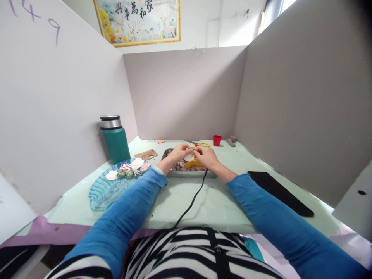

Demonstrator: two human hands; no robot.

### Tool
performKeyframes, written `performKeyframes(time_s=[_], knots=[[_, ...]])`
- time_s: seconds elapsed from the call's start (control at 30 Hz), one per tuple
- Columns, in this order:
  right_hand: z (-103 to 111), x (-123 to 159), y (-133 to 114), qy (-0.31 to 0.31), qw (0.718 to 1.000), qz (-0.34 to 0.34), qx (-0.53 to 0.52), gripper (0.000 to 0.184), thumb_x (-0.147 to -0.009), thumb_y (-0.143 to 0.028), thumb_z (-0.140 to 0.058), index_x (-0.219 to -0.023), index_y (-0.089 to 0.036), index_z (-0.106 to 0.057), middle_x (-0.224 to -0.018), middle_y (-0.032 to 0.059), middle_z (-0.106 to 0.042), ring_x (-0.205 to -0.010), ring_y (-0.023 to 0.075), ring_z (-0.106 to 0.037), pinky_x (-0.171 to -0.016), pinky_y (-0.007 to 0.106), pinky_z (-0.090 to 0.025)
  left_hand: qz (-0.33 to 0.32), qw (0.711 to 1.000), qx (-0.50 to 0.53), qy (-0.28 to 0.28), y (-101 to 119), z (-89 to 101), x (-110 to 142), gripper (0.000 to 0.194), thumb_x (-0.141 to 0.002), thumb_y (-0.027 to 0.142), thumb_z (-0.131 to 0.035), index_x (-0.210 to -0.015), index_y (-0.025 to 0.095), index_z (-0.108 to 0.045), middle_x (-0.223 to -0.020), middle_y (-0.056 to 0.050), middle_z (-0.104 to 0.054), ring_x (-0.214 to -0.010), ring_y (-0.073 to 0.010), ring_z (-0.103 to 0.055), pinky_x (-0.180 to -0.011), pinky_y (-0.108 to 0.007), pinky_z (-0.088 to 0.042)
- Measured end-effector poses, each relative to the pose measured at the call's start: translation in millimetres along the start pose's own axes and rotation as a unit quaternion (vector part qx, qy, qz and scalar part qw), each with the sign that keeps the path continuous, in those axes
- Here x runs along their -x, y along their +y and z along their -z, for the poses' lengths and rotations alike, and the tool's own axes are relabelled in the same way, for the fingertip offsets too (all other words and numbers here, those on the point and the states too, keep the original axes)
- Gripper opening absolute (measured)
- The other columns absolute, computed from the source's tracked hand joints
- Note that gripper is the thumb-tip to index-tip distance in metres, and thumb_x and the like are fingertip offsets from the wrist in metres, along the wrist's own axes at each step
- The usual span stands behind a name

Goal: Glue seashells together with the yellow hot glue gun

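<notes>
Tray: the metal tray sits on the pale green tabletop, filled with small shells and a yellow piece.
Left hand: over the tray, fingers bent, tips drawn together beside a white shell; too small to tell what they pinch.
Right hand: the right hand meets the left hand above the tray, fingertips bunched at the white shell's upper edge; its exact grip cannot be told.
Cord: a black cord runs from the tray's near side toward the striped top.
Left of tray: blue glass dish with larger shells, green bottle.
Beyond tray: yellow-handled scissors, red cup.
</notes>
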State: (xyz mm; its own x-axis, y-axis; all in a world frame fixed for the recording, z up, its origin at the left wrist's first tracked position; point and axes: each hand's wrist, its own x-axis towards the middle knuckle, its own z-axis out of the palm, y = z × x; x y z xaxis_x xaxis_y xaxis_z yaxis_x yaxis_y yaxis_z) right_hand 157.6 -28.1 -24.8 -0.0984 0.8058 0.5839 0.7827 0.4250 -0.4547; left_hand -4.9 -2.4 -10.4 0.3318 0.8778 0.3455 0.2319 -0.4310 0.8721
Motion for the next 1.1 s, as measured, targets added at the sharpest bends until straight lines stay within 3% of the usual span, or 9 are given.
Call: performKeyframes(time_s=[0.37,1.1], knots=[[-0.3,-0.4,1.2,0.005,1.000,-0.003,-0.002,0.023,-0.085,-0.036,-0.050,-0.077,-0.020,-0.065,-0.073,0.0024,-0.068,-0.069,0.0161,-0.058,-0.060,0.025,-0.034,0.037,0.999,0.029,-0.025,3.2,-2.5,3.2,0.011,-0.081,0.025,-0.062,-0.082,0.014,-0.058,-0.060,0.002,-0.059,-0.051,-0.0092,-0.055,-0.051,-0.020,-0.044],[-1.5,-1.3,2.2,-0.006,1.000,0.000,0.006,0.025,-0.085,-0.037,-0.050,-0.078,-0.020,-0.067,-0.075,0.0028,-0.069,-0.070,0.0164,-0.059,-0.063,0.026,-0.036,0.018,1.000,-0.006,-0.005,3.3,-2.2,3.2,0.009,-0.078,0.022,-0.062,-0.079,0.013,-0.060,-0.061,0.002,-0.058,-0.054,-0.0093,-0.053,-0.053,-0.020,-0.043]])
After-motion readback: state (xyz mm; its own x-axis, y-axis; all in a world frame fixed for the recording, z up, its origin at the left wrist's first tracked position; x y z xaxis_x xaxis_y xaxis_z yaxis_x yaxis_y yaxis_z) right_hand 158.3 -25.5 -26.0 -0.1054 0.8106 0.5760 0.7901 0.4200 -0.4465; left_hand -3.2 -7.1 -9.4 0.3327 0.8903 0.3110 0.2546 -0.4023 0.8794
